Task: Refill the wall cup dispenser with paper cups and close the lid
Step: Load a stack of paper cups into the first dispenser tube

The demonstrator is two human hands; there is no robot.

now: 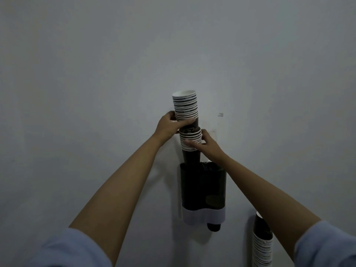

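Cups (262, 245) come first: nearest you, at the lower right, a spare stack waits, so the refill looks unfinished. Beyond your sleeves (65, 249), the dispenser (202, 187) hangs on the wall (96, 74), dark body over a pale band, with one cup bottom poking out below on the right. Its top is open; I cannot see the lid, so closing is yet to be done. Your right hand (210, 146) has its fingers wrapped on the lower stack (190, 143), whose bottom cup is entering the left tube. Your left hand (169, 125) grasps the upper stack (185, 106), nested into the lower one and leaning slightly left. Both stacks stand mostly above the opening, so I judge loading about midway.
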